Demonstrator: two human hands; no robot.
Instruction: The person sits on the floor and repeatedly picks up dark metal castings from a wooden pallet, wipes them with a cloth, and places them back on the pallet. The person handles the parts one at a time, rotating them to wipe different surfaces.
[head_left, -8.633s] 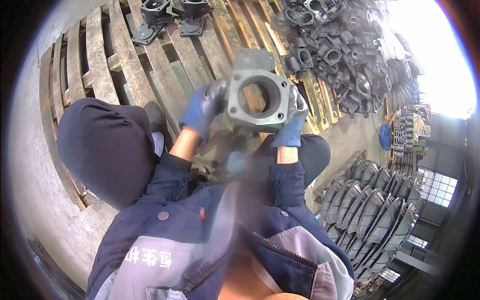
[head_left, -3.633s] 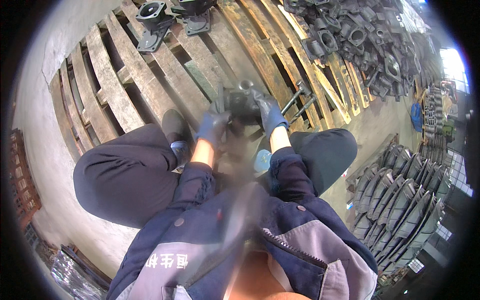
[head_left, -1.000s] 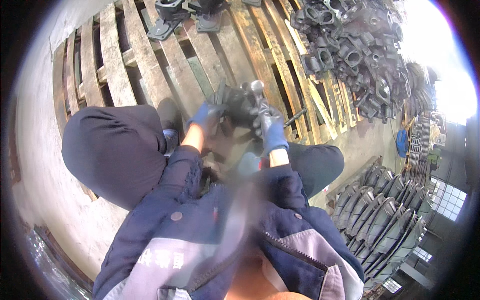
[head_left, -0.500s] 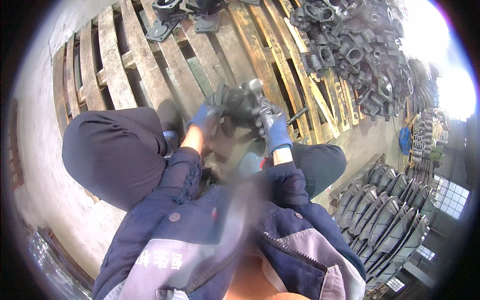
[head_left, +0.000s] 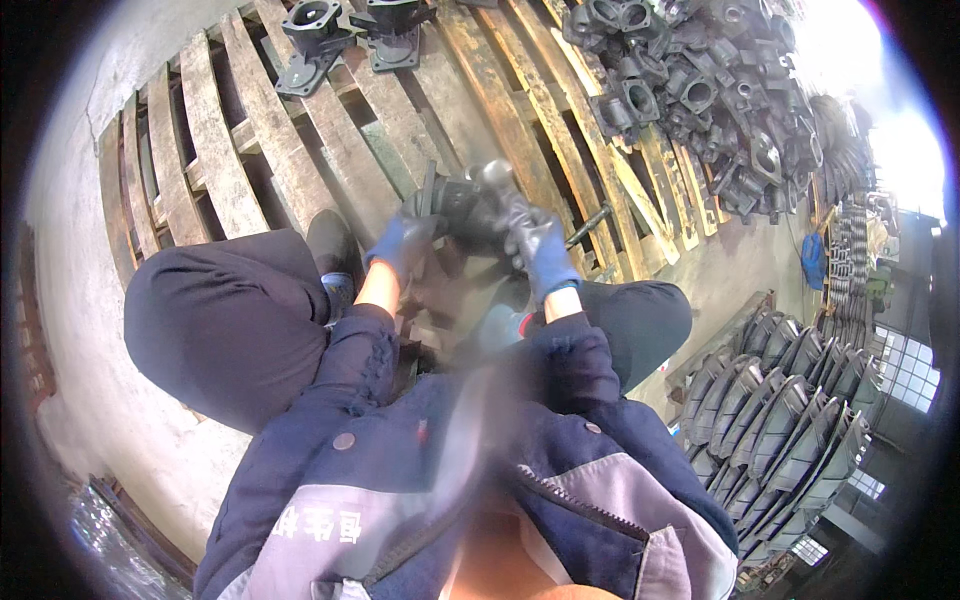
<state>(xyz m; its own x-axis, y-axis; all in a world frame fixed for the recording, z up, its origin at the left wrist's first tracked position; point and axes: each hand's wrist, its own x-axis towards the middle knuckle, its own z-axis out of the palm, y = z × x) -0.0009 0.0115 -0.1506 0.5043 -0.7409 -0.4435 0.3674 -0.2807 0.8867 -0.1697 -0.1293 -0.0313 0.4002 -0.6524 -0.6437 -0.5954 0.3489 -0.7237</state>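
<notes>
My left hand [head_left: 403,238], in a blue and black work glove, is closed on the flanged side of a black metal casting [head_left: 468,208]. The casting is held between my knees above the pallet's near edge. My right hand [head_left: 538,243], gloved the same way, has its fingers curled round a hammer, whose rounded silvery head [head_left: 496,176] rests at or just above the casting's right end. Blur hides whether they touch. Beside the right glove a dark rod [head_left: 589,228] sticks out; whether it belongs to the hammer I cannot tell.
A slatted wooden pallet [head_left: 232,170] lies ahead, with black flanged castings [head_left: 396,48] on its far side. A large heap of similar castings [head_left: 700,90] rises at the far right. Stacked dark curved parts [head_left: 775,430] stand to my right. A blue item [head_left: 812,262] is beyond.
The view has shifted slightly. The hammer head has moved a little left, closer over the casting. Both hands keep their hold, and the casting's flange has tilted more upright.
</notes>
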